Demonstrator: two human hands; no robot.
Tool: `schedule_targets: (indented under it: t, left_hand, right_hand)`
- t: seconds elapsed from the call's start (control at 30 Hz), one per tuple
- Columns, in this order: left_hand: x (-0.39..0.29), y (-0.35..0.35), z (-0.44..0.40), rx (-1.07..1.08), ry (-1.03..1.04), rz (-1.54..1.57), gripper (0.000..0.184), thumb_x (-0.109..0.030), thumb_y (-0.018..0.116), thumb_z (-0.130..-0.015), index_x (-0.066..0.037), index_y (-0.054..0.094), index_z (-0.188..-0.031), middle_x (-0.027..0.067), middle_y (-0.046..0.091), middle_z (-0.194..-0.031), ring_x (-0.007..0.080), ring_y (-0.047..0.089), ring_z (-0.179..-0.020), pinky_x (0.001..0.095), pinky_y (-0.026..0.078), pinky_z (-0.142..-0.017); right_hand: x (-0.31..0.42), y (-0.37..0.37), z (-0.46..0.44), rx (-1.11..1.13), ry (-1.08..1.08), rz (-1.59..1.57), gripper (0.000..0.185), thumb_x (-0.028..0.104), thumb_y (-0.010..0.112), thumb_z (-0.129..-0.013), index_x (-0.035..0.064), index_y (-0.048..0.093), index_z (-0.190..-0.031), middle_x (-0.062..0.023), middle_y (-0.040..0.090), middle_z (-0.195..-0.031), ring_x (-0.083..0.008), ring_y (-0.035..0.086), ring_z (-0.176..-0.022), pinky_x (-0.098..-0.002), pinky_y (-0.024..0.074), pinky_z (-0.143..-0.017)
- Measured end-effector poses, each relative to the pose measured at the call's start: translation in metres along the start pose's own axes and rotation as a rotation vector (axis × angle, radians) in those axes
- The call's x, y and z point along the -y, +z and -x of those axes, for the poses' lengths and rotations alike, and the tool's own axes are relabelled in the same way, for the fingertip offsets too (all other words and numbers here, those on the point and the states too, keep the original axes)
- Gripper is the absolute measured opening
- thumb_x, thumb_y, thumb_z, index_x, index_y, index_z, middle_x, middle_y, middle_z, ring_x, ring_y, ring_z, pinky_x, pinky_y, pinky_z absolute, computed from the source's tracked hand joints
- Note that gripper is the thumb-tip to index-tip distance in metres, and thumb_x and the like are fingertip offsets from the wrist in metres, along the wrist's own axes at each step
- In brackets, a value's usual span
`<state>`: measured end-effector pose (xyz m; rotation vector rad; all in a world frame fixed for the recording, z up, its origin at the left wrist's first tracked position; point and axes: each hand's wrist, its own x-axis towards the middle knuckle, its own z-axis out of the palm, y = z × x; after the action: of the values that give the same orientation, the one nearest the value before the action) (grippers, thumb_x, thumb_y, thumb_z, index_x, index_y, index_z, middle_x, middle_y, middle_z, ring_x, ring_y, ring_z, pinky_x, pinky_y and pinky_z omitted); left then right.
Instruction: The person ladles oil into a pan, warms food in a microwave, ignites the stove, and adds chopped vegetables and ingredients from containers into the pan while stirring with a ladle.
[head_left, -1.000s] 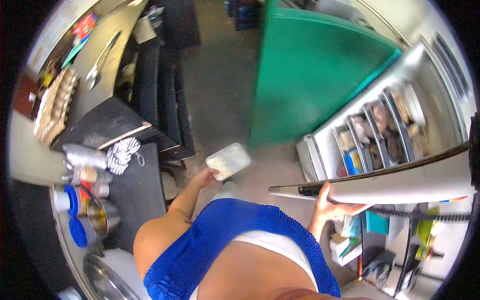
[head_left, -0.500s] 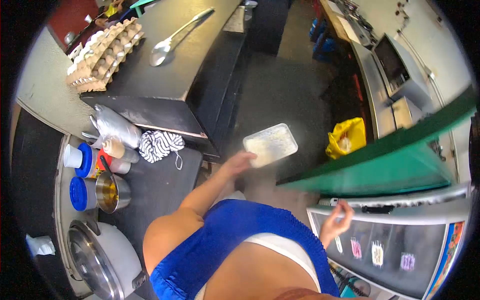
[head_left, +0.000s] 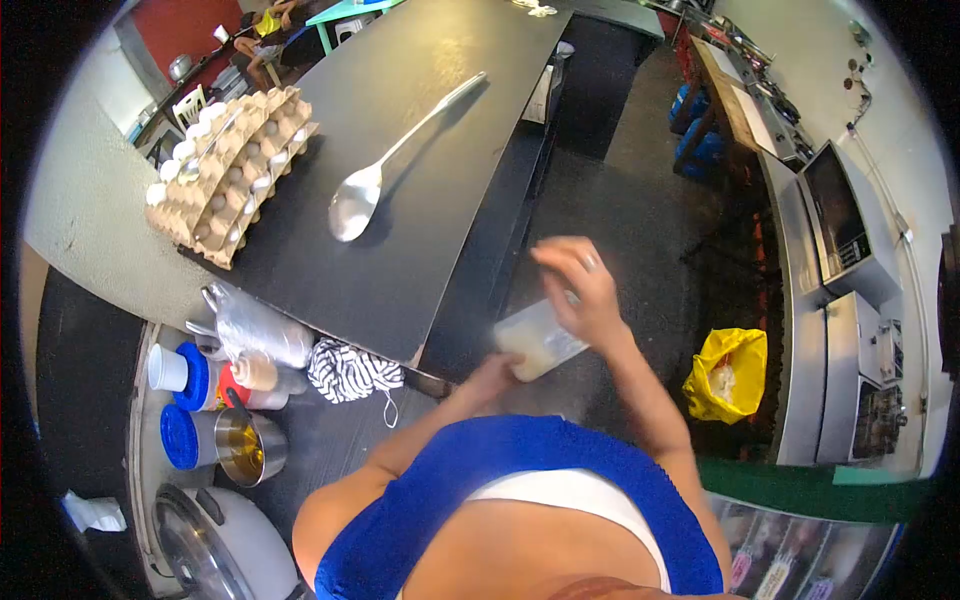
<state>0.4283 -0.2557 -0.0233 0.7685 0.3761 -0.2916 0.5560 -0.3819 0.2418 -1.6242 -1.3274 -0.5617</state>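
My left hand (head_left: 492, 378) grips the near left corner of a pale, rectangular plastic container (head_left: 535, 345) with rounded corners, held in front of my body. Its surface looks whitish and cloudy; whether that is a lid or contents I cannot make out. Over the container's far right side hovers my right hand (head_left: 590, 292), a ring on one finger. Its fingers are bent and apart from the thumb, with nothing visible between them, and it partly hides the container. Left of both hands, a black-and-white striped cloth (head_left: 350, 372) lies on the dark lower counter.
A large metal spoon (head_left: 358, 200) and stacked egg trays (head_left: 232, 175) rest on the dark counter. A steel pot (head_left: 250, 450), blue-lidded tubs (head_left: 180, 437) and a rice cooker (head_left: 235, 540) stand left. To the right are a yellow bag (head_left: 728, 375), a microwave (head_left: 838, 215) and a freezer (head_left: 800, 550).
My view has turned right, away from the freezer. The green-edged freezer door has dropped lower in view. My right hand has moved from the freezer to above the container, still in my left hand.
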Motion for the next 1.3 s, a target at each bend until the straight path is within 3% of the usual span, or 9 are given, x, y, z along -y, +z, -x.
schedule_targets:
  t: [0.17, 0.3, 0.47, 0.63, 0.77, 0.97, 1.17, 1.23, 1.3]
  left_hand:
    - [-0.033, 0.030, -0.010, -0.093, -0.025, 0.154, 0.048, -0.018, 0.057, -0.082, 0.003, 0.048, -0.124, 0.0163, 0.057, -0.117, 0.0283, 0.058, -0.105, 0.0418, 0.048, -0.089]
    - [-0.052, 0.041, -0.054, -0.189, 0.124, 0.188, 0.048, -0.014, 0.055, -0.082, 0.005, 0.047, -0.125, 0.0180, 0.056, -0.119, 0.0296, 0.056, -0.110, 0.0432, 0.043, -0.096]
    - [-0.111, 0.071, -0.125, -0.169, 0.217, 0.155, 0.049, -0.015, 0.056, -0.079, 0.004, 0.048, -0.124, 0.0166, 0.057, -0.119, 0.0276, 0.056, -0.109, 0.0397, 0.041, -0.097]
    - [-0.176, 0.081, -0.239, -0.169, 0.247, 0.106, 0.046, -0.018, 0.056, -0.077, 0.003, 0.053, -0.118, 0.0156, 0.060, -0.113, 0.0250, 0.058, -0.103, 0.0375, 0.043, -0.093]
    - [-0.232, 0.096, -0.331, -0.120, 0.199, 0.039, 0.054, -0.015, 0.055, -0.075, 0.006, 0.048, -0.125, 0.0160, 0.059, -0.118, 0.0276, 0.057, -0.109, 0.0405, 0.042, -0.098]
    - [-0.288, 0.159, -0.452, 0.128, 0.155, -0.186, 0.051, -0.015, 0.056, -0.072, 0.006, 0.053, -0.118, 0.0148, 0.062, -0.110, 0.0240, 0.061, -0.099, 0.0370, 0.046, -0.091]
    - [-0.339, 0.231, -0.562, 0.291, 0.020, -0.406, 0.055, -0.019, 0.059, -0.075, 0.004, 0.049, -0.123, 0.0126, 0.059, -0.115, 0.0202, 0.057, -0.100, 0.0319, 0.044, -0.088]
    - [-0.368, 0.245, -0.601, 0.314, -0.083, -0.675, 0.060, -0.019, 0.061, -0.077, 0.009, 0.045, -0.128, 0.0201, 0.054, -0.124, 0.0241, 0.053, -0.111, 0.0340, 0.043, -0.094]
    - [-0.415, 0.250, -0.647, 0.323, 0.253, -1.214, 0.075, -0.028, 0.066, -0.078, 0.009, 0.034, -0.136, 0.0251, 0.042, -0.136, 0.0294, 0.045, -0.123, 0.0357, 0.037, -0.103]
  right_hand:
    - [-0.069, 0.084, -0.140, 0.111, -0.240, 0.061, 0.043, 0.009, 0.062, -0.077, 0.0089, 0.054, -0.119, -0.0175, 0.048, -0.129, -0.0370, 0.047, -0.116, -0.0458, 0.0417, -0.095]
    - [-0.143, 0.152, -0.203, 0.219, -0.324, 0.126, 0.046, 0.012, 0.058, -0.080, 0.0114, 0.052, -0.125, -0.0141, 0.050, -0.131, -0.0357, 0.046, -0.121, -0.0509, 0.0347, -0.100]
    - [-0.199, 0.151, -0.239, 0.551, -0.510, 0.200, 0.015, 0.023, 0.063, -0.077, 0.0134, 0.068, -0.088, -0.0059, 0.061, -0.090, -0.0250, 0.056, -0.096, -0.0491, 0.0306, -0.098]
    - [-0.282, 0.046, -0.227, 0.289, -0.533, 0.202, 0.010, 0.019, 0.055, -0.075, 0.0091, 0.056, -0.072, -0.0079, 0.061, -0.079, -0.0238, 0.060, -0.078, -0.0337, 0.0479, -0.068]
    - [-0.412, -0.070, -0.176, 0.228, 0.248, 0.225, 0.020, 0.025, 0.062, -0.085, 0.0055, 0.064, -0.086, -0.0143, 0.065, -0.075, -0.0335, 0.064, -0.070, -0.0408, 0.0495, -0.061]
    - [-0.539, -0.149, -0.032, 0.071, 1.191, -0.308, 0.038, 0.031, 0.065, -0.085, -0.0051, 0.066, -0.099, -0.0070, 0.068, -0.084, -0.0137, 0.062, -0.077, -0.0284, 0.0487, -0.070]
    - [-0.615, -0.169, 0.041, -0.408, 1.438, -0.862, 0.052, 0.030, 0.060, -0.087, -0.0070, 0.050, -0.122, -0.0171, 0.062, -0.113, -0.0246, 0.064, -0.098, -0.0355, 0.0515, -0.087]
    - [-0.620, -0.171, 0.012, -0.563, 1.424, -0.846, 0.041, 0.024, 0.066, -0.082, -0.0040, 0.057, -0.111, -0.0075, 0.067, -0.088, -0.0169, 0.065, -0.073, -0.0291, 0.0526, -0.058]
    - [-0.653, -0.185, 0.017, -0.556, 1.452, -0.817, 0.038, 0.023, 0.067, -0.080, -0.0029, 0.058, -0.107, -0.0066, 0.066, -0.085, -0.0125, 0.062, -0.060, -0.0225, 0.0467, -0.045]
